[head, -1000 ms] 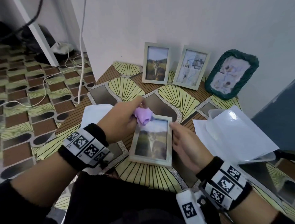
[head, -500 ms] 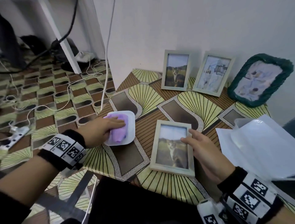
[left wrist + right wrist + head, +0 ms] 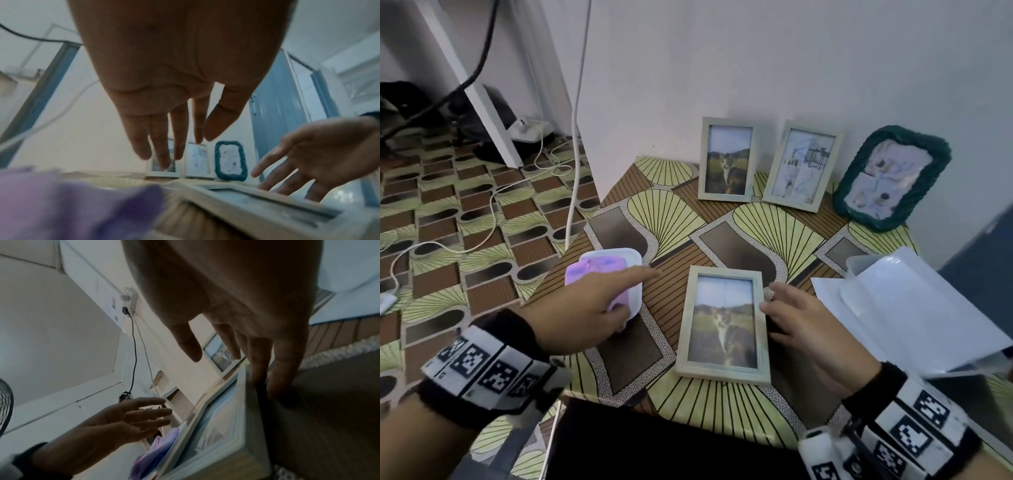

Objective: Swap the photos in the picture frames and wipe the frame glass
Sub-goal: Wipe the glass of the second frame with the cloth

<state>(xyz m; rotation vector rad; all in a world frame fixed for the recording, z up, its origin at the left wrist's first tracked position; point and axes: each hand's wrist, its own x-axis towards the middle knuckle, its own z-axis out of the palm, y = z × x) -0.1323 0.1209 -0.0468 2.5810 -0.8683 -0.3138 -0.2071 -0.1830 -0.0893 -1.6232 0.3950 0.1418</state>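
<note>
A pale wooden frame [image 3: 723, 322] with a cat photo lies flat on the table near me. My right hand [image 3: 796, 317] rests open at its right edge, fingertips [image 3: 275, 386] touching the frame's side [image 3: 242, 410]. My left hand [image 3: 592, 301] hovers open with straight fingers above a purple cloth [image 3: 599, 274] lying in a white dish [image 3: 631, 263] left of the frame. In the left wrist view the cloth [image 3: 61, 203] lies below the empty fingers [image 3: 162, 149]. Three more frames stand against the wall: a cat photo [image 3: 727, 159], a pale sketch [image 3: 803, 166], a green-rimmed one [image 3: 893, 178].
A clear plastic sleeve on white sheets [image 3: 907, 305] lies at the table's right. The table's left edge [image 3: 571, 260] drops to a patterned floor with white cables [image 3: 493, 219] and a power strip [image 3: 530, 130]. A white cord [image 3: 577, 137] hangs along the wall.
My left hand carried the purple cloth from the frame's glass to the white dish, let it go and now lifts off with straight fingers. The right hand slid from the frame's face to its right edge.
</note>
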